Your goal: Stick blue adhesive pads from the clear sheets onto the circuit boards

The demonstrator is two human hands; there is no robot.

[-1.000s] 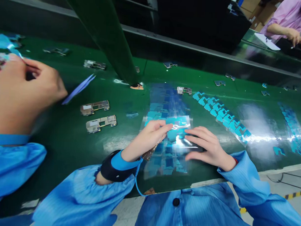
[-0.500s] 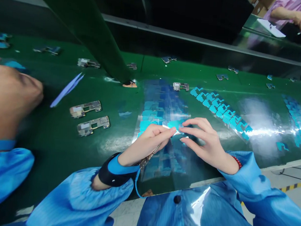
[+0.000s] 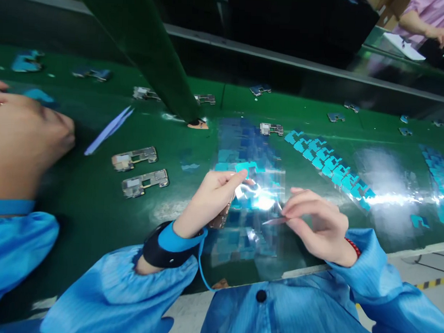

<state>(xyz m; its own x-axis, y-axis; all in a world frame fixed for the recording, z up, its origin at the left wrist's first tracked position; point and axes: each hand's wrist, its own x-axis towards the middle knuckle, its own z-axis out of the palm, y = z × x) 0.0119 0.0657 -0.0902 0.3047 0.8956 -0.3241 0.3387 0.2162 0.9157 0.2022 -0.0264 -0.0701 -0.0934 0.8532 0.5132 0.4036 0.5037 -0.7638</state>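
My left hand [image 3: 219,193] is closed, its thumb and fingers pinching near a bright blue film piece [image 3: 245,167]. Beneath that palm a circuit board [image 3: 220,219] sticks out, mostly covered by the hand. To the right, my right hand [image 3: 316,223] pinches a thin, pointed, pinkish strip [image 3: 274,221] between thumb and fingers; its exact kind is unclear. Both hands are over a clear sheet of blue film pieces [image 3: 246,242], and glare hides part of it. The hands are apart from each other.
Two circuit boards [image 3: 144,182] lie left of my hands, near purple tweezers [image 3: 108,131]. A green post [image 3: 156,62] rises behind. Another film sheet [image 3: 331,165] lies on the right. A co-worker's hand [image 3: 30,135] is at the far left.
My right hand has moved right and down, away from the left, and a thin strip now shows in its pinch. My left hand has shifted slightly left and up.
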